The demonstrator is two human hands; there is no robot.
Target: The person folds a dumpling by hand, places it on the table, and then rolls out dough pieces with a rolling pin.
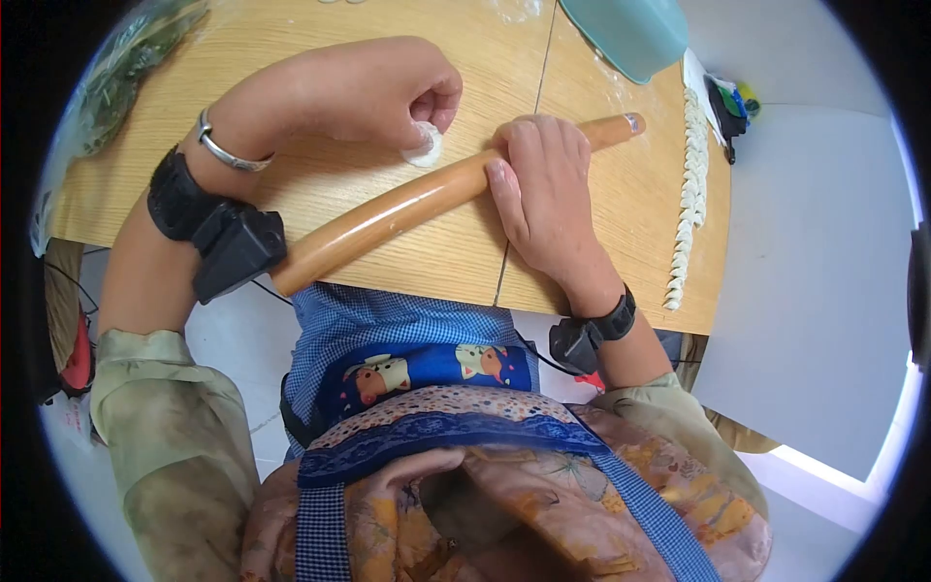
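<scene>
A small white round of dough (424,145) lies on the wooden table, its edge pinched in the curled fingers of my left hand (427,102). My right hand (545,184) is wrapped over a long wooden rolling pin (398,211). The pin lies slantwise, its near end by the black device on my left forearm and its far end pointing up to the right. The dough sits just beyond the pin, close to its middle.
Along the right edge of the table (611,262) runs a row of overlapping dough pieces (687,209). At the back right stands a light green basin (626,34). A plastic bag with green contents (121,87) lies at the far left. Flour dusts the back.
</scene>
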